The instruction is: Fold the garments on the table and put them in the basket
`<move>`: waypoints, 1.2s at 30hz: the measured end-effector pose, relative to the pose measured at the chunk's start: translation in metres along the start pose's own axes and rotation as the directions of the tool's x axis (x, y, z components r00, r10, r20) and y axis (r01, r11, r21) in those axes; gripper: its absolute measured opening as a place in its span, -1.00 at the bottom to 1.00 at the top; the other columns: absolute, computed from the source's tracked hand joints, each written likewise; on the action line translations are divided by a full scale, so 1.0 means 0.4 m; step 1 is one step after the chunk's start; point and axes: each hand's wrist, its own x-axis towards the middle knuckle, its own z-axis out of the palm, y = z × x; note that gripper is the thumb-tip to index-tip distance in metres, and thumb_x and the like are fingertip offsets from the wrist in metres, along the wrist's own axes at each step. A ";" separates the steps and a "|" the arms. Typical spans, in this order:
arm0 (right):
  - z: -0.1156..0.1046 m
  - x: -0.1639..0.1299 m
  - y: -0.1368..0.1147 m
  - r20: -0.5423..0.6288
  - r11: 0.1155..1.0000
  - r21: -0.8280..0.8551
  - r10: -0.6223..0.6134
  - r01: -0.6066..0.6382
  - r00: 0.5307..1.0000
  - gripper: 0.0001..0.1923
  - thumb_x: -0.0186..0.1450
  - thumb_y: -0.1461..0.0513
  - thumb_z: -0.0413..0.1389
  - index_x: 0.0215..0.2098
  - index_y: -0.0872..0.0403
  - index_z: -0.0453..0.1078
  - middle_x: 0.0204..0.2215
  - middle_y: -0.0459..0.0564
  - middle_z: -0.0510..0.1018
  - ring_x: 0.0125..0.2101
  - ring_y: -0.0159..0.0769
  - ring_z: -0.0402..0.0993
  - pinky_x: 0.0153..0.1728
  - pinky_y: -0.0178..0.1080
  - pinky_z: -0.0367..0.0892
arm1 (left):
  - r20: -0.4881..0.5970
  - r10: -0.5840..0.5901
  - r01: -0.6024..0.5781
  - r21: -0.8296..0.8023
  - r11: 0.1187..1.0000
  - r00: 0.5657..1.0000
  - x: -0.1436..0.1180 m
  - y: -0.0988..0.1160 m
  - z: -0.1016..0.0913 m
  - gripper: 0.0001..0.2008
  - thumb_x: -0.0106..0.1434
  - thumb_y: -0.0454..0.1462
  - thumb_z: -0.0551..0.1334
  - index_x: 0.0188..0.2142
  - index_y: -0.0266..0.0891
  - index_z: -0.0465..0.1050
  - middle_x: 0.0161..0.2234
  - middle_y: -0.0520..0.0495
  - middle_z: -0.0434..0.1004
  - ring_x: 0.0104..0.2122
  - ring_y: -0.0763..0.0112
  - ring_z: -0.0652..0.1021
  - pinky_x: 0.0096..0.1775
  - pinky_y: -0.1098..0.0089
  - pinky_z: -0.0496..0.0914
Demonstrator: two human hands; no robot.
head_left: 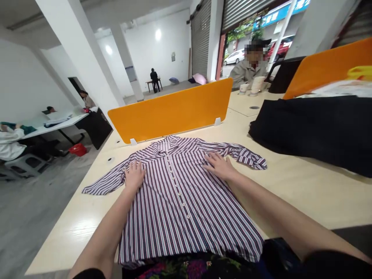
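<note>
Pressing flat, both palms open: left hand (pixel 134 175) and right hand (pixel 218 166) pin the striped button-up shirt (pixel 180 201), spread face-up near the tabletop's (pixel 305 193) front edge, collar toward the orange divider (pixel 171 110), black fabric (pixel 314 130) at right edge.

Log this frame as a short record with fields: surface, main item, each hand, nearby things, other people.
surface: pale wooden table
main item: striped shirt, spread flat, buttoned front up, collar toward the orange divider
left hand: flat, palm down on the shirt near its left sleeve
right hand: flat, palm down on the shirt near its right sleeve
nearby: black cloth heaped on the table to the right
other people: one person seated beyond the divider; others at tables farther off
</note>
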 end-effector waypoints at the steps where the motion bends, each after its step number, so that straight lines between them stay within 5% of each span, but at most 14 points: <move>1: 0.015 -0.053 -0.010 0.024 0.999 0.006 -0.047 0.047 0.999 -0.32 0.31 -0.16 -0.24 0.29 -0.08 0.09 0.33 0.01 0.00 0.30 0.05 -0.17 0.15 0.35 -0.11 | 0.013 0.055 -0.055 -0.032 0.998 0.998 -0.050 0.013 -0.010 -0.43 0.37 -0.04 -0.14 0.30 -0.19 0.04 0.33 -0.18 -0.05 0.31 0.06 0.00 0.22 -0.07 -0.02; 5: 0.052 -0.211 -0.003 0.055 0.982 0.026 -0.189 0.188 0.980 -0.32 0.29 -0.19 -0.21 0.30 -0.17 0.05 0.33 -0.07 0.02 0.31 0.03 -0.19 0.19 0.31 -0.19 | 0.110 0.399 -0.378 -0.174 0.909 0.910 -0.290 0.053 -0.013 -0.40 0.32 0.08 -0.08 0.31 0.07 -0.04 0.35 0.03 -0.10 0.32 0.12 -0.04 0.24 0.01 -0.02; 8: 0.039 -0.261 0.011 0.050 0.993 0.020 -0.114 0.113 0.992 -0.33 0.29 -0.17 -0.20 0.31 -0.18 0.04 0.32 -0.05 0.03 0.30 0.06 -0.15 0.18 0.34 -0.18 | 0.120 0.479 -0.455 -0.181 0.872 0.870 -0.419 0.048 0.002 -0.42 0.32 0.05 -0.03 0.30 0.11 -0.03 0.34 0.05 -0.08 0.32 0.10 -0.05 0.25 -0.03 -0.05; 10: 0.024 -0.297 0.004 0.050 0.994 0.029 -0.103 0.101 0.993 -0.30 0.27 -0.19 -0.17 0.32 -0.17 0.02 0.33 -0.02 0.01 0.30 0.09 -0.15 0.17 0.34 -0.14 | 0.118 0.449 -0.427 -0.173 0.887 0.885 -0.458 0.033 0.008 -0.42 0.33 0.04 -0.04 0.30 0.09 -0.03 0.34 0.03 -0.08 0.32 0.10 -0.03 0.24 -0.04 -0.03; 14: 0.015 -0.408 -0.042 0.059 0.960 0.087 -0.272 0.266 0.961 -0.27 0.23 -0.21 -0.10 0.32 -0.26 -0.03 0.34 -0.14 -0.05 0.32 0.00 -0.24 0.23 0.23 -0.20 | 0.094 0.413 -0.395 -0.165 0.904 0.906 -0.480 0.018 -0.005 -0.37 0.30 0.07 -0.01 0.31 0.07 -0.05 0.34 0.01 -0.09 0.31 0.06 -0.02 0.23 -0.09 0.00; 17: 0.015 -0.451 -0.051 0.083 0.927 0.196 -0.339 0.319 0.937 -0.37 0.24 -0.18 -0.06 0.25 -0.28 0.14 0.30 -0.17 0.09 0.30 -0.04 -0.12 0.26 0.15 -0.16 | 0.024 0.469 -0.458 -0.183 0.870 0.883 -0.479 0.040 -0.035 -0.35 0.28 0.08 0.01 0.31 0.12 -0.12 0.34 0.04 -0.11 0.32 0.08 -0.04 0.22 -0.08 0.03; 19: -0.001 -0.428 -0.022 0.040 0.919 0.320 -0.256 0.230 0.966 -0.44 0.26 -0.14 -0.07 0.16 -0.20 0.30 0.22 -0.10 0.26 0.23 -0.08 0.11 0.22 0.03 0.06 | -0.006 0.516 -0.507 -0.202 0.838 0.856 -0.463 0.072 -0.058 -0.34 0.27 0.08 0.03 0.31 0.14 -0.12 0.34 0.03 -0.10 0.32 0.07 -0.04 0.21 -0.09 0.04; 22: -0.052 -0.332 0.072 -0.121 0.902 0.423 0.152 -0.088 0.981 -0.46 0.28 -0.08 -0.11 0.07 -0.03 0.39 0.06 0.05 0.46 -0.01 -0.11 0.43 0.00 -0.10 0.34 | -0.031 0.559 -0.548 -0.247 0.799 0.829 -0.404 0.142 -0.090 -0.36 0.28 0.08 0.02 0.31 0.12 -0.08 0.35 0.00 -0.11 0.32 0.08 -0.07 0.22 -0.10 -0.01; 24: -0.091 -0.252 0.143 -0.209 0.870 0.371 0.419 -0.325 0.884 -0.43 0.27 -0.04 -0.13 0.06 0.09 0.39 0.01 0.19 0.48 -0.07 -0.03 0.46 -0.06 -0.07 0.35 | -0.036 0.581 -0.565 -0.288 0.773 0.813 -0.349 0.198 -0.101 -0.37 0.30 0.08 -0.01 0.31 0.08 -0.06 0.35 -0.02 -0.13 0.33 0.08 -0.09 0.23 -0.11 -0.04; 27: -0.124 -0.142 0.220 -0.203 0.771 0.262 0.633 -0.581 0.747 -0.31 0.28 -0.08 -0.18 0.06 0.29 0.36 -0.03 0.40 0.44 -0.06 0.13 0.43 -0.15 -0.01 0.35 | -0.008 0.599 -0.563 -0.351 0.748 0.801 -0.269 0.277 -0.089 -0.36 0.30 0.11 -0.05 0.30 0.02 -0.02 0.35 -0.05 -0.13 0.32 0.05 -0.11 0.23 -0.14 -0.06; 30: -0.122 -0.060 0.246 -0.163 0.719 0.206 0.694 -0.664 0.701 -0.34 0.28 -0.05 -0.14 0.04 0.32 0.37 -0.06 0.44 0.45 -0.12 0.15 0.46 -0.28 -0.05 0.35 | 0.068 0.587 -0.520 -0.390 0.760 0.807 -0.222 0.325 -0.046 -0.35 0.30 0.13 -0.10 0.31 0.00 -0.01 0.35 -0.06 -0.12 0.32 0.04 -0.10 0.24 -0.13 -0.09; 33: -0.120 -0.003 0.261 -0.128 0.782 0.178 0.620 -0.597 0.774 -0.69 0.16 0.20 0.08 -0.19 0.16 0.51 -0.22 0.22 0.55 -0.23 -0.02 0.50 -0.34 -0.20 0.31 | 0.090 0.590 -0.518 -0.386 0.763 0.802 -0.209 0.335 -0.003 -0.35 0.31 0.14 -0.18 0.31 0.01 -0.05 0.35 -0.01 -0.14 0.32 0.09 -0.12 0.26 -0.09 -0.15; 36: -0.162 0.035 0.305 -0.200 0.807 0.175 0.590 -0.564 0.782 -0.72 0.11 0.35 0.06 -0.24 0.12 0.53 -0.26 0.14 0.55 -0.26 -0.13 0.48 -0.34 -0.27 0.26 | 0.074 0.603 -0.536 -0.380 0.753 0.795 -0.212 0.330 0.016 -0.34 0.31 0.15 -0.23 0.31 0.01 -0.04 0.35 0.02 -0.15 0.33 0.12 -0.14 0.27 -0.07 -0.18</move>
